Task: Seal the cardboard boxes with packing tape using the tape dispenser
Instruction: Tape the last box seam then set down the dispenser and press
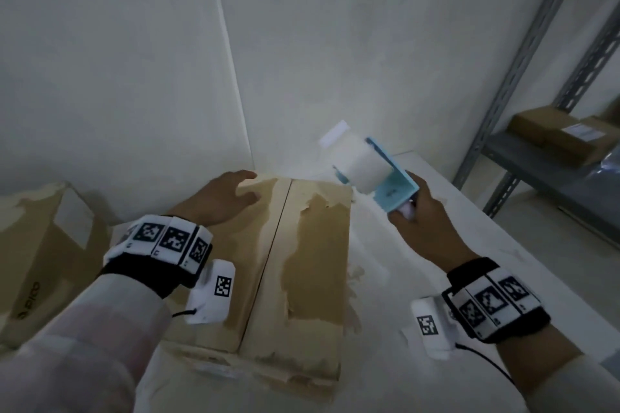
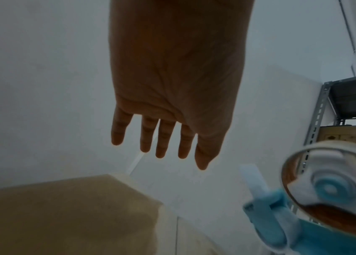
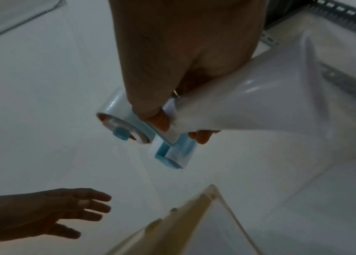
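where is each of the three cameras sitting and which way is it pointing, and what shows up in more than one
Head: worn on the head, looking forward and down at the cardboard box on the white table; both forearms and hands show.
Left wrist: under the left wrist, looking along the open left hand toward the wall.
Right wrist: under the right wrist, looking along the right hand, its grip on the tape dispenser.
Shared: all three views show the box and the dispenser; the right wrist view also catches the left hand.

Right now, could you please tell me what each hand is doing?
Left hand: open, fingers straight, over the cardboard box.
Right hand: closed around the tape dispenser handle.
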`<state>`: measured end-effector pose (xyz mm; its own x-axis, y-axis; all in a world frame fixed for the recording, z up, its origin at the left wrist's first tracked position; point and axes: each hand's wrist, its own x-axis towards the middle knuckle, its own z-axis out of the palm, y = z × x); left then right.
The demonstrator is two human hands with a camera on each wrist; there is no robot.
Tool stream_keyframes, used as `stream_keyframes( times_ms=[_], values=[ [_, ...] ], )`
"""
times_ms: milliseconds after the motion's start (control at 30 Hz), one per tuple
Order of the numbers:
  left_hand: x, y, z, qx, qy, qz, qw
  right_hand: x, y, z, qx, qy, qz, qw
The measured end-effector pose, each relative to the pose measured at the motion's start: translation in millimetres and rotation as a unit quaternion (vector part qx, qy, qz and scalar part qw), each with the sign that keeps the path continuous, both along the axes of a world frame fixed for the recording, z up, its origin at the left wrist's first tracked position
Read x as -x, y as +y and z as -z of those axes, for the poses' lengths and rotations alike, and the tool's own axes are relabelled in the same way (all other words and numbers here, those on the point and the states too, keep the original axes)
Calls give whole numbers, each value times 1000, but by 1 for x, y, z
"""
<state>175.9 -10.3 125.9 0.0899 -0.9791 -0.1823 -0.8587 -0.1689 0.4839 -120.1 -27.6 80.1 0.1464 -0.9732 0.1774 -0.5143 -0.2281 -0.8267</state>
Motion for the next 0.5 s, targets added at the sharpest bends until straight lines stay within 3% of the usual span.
stream_keyframes(
  times_ms=[200, 300, 433, 500],
  values=[
    [-3, -17, -14, 64, 66, 7, 996, -36, -24, -28, 6, -100, -46, 994],
    [-8, -28, -13, 89, 146, -12, 985, -51, -34, -44, 10, -133, -92, 987],
    [-6, -36, -17, 51, 354, -80, 931, -64, -45, -58, 28, -164, -167, 972],
    [-5, -36, -19, 20, 408, -94, 908, -70, -49, -63, 39, -179, -202, 962]
  ],
)
